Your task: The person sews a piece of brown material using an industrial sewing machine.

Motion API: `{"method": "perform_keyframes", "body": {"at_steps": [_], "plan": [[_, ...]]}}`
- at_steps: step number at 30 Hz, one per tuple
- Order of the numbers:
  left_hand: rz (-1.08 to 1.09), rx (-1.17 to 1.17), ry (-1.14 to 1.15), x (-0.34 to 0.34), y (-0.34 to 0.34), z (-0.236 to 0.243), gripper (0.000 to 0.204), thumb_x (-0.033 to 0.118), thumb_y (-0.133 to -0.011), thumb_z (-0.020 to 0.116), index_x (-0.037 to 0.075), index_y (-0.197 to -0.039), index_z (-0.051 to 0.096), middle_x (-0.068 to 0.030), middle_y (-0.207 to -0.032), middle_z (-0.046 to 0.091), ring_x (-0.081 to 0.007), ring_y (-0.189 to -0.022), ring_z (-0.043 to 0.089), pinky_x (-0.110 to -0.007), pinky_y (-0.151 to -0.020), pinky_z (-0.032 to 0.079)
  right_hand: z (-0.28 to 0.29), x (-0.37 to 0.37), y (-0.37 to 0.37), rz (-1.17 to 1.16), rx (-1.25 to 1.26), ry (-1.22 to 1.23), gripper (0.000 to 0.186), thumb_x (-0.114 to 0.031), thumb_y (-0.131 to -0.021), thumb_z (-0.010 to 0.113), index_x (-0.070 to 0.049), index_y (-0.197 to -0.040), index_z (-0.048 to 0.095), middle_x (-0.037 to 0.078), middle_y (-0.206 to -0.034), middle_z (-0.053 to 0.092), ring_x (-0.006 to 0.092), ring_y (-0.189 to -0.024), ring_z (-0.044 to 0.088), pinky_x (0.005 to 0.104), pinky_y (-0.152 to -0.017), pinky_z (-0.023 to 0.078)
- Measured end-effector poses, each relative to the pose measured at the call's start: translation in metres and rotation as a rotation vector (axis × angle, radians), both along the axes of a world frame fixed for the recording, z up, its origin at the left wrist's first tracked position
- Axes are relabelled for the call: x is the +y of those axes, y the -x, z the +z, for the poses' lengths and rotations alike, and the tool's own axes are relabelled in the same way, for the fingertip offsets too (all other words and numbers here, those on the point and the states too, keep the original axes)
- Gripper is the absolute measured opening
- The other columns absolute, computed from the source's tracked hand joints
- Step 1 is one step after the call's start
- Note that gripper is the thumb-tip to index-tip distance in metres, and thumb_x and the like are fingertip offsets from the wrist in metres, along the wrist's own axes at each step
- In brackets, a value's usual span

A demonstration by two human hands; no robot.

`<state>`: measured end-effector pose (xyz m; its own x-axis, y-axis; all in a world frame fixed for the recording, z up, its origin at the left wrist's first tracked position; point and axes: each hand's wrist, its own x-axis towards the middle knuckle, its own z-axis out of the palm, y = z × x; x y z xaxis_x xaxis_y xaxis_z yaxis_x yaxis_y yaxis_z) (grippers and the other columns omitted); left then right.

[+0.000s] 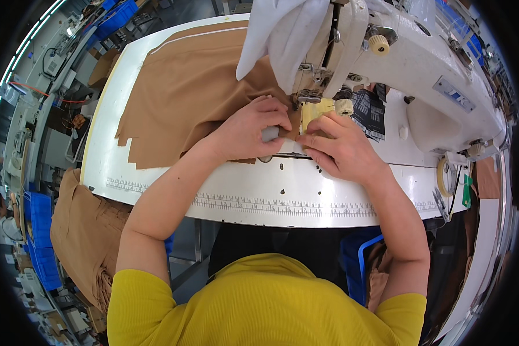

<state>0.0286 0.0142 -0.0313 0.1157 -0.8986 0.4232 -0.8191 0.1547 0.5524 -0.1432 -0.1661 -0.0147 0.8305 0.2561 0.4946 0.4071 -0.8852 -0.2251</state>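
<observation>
A large piece of brown fabric (184,92) lies on the white sewing table, its right end under the needle area of a white sewing machine (409,63). My left hand (251,128) rests on the fabric left of the needle, its fingers curled round a small, rounded grey object (270,134). Just right of it, my right hand (343,147) has its fingers bent and pinching at the fabric's edge, beside a yellow piece (314,112) at the presser foot. Its fingertips partly hide the edge. White cloth (277,40) hangs from the machine head.
A printed ruler strip (242,203) runs along the table's front edge. Scissors (441,203) and a tape roll (444,176) hang at the right end. More brown fabric (86,236) is piled at lower left, near blue bins (42,265). A black printed packet (369,112) lies behind my right hand.
</observation>
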Motion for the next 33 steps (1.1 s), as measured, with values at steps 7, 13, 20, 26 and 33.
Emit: {"method": "perform_keyframes", "body": {"at_steps": [7, 13, 20, 26, 33], "plan": [[0.026, 0.095, -0.015, -0.0015, 0.0032, 0.0031, 0.014, 0.002, -0.074, 0.071, 0.006, -0.087, 0.068, -0.0046, -0.095, 0.064, -0.0265, -0.110, 0.061, -0.043, -0.109, 0.039, 0.0004, -0.0008, -0.0012, 0.019, 0.011, -0.034, 0.014, -0.014, -0.077, 0.072, -0.010, -0.090, 0.069, 0.003, -0.094, 0.059, 0.0250, -0.090, 0.055, 0.0367, -0.079, 0.046], [0.052, 0.238, -0.024, -0.0009, 0.0005, -0.0003, 0.008, 0.001, -0.077, 0.069, 0.004, -0.084, 0.069, -0.0040, -0.093, 0.066, -0.0251, -0.110, 0.061, -0.042, -0.110, 0.037, 0.0026, 0.0007, -0.0020, 0.029, 0.018, -0.049, 0.014, -0.014, -0.077, 0.071, -0.009, -0.090, 0.068, 0.003, -0.093, 0.059, 0.0252, -0.089, 0.056, 0.0370, -0.079, 0.046], [0.034, 0.244, -0.018, -0.0027, 0.0044, 0.0040, 0.007, 0.001, -0.079, 0.068, 0.004, -0.085, 0.070, -0.0043, -0.093, 0.066, -0.0244, -0.108, 0.062, -0.044, -0.111, 0.034, 0.0015, -0.0005, -0.0013, 0.019, 0.009, -0.048, 0.016, -0.014, -0.076, 0.072, -0.009, -0.090, 0.068, 0.004, -0.093, 0.059, 0.0258, -0.089, 0.056, 0.0374, -0.079, 0.046], [0.042, 0.174, 0.050, -0.0036, 0.0058, 0.0008, 0.006, 0.006, -0.079, 0.069, 0.004, -0.085, 0.068, -0.0053, -0.089, 0.066, -0.0237, -0.085, 0.063, -0.043, -0.108, 0.038, 0.0015, -0.0009, -0.0020, 0.023, 0.009, -0.034, 0.018, -0.015, -0.075, 0.072, -0.009, -0.091, 0.068, 0.004, -0.093, 0.059, 0.0262, -0.088, 0.056, 0.0376, -0.079, 0.046], [0.027, 0.173, 0.011, -0.0013, 0.0068, 0.0001, 0.007, 0.002, -0.080, 0.068, 0.005, -0.086, 0.071, -0.0060, -0.091, 0.069, -0.0212, -0.099, 0.065, -0.050, -0.114, 0.031, 0.0011, -0.0037, -0.0007, 0.048, 0.021, -0.071, 0.017, -0.014, -0.074, 0.072, -0.007, -0.090, 0.068, 0.005, -0.094, 0.060, 0.0261, -0.089, 0.057, 0.0370, -0.079, 0.047]]}}
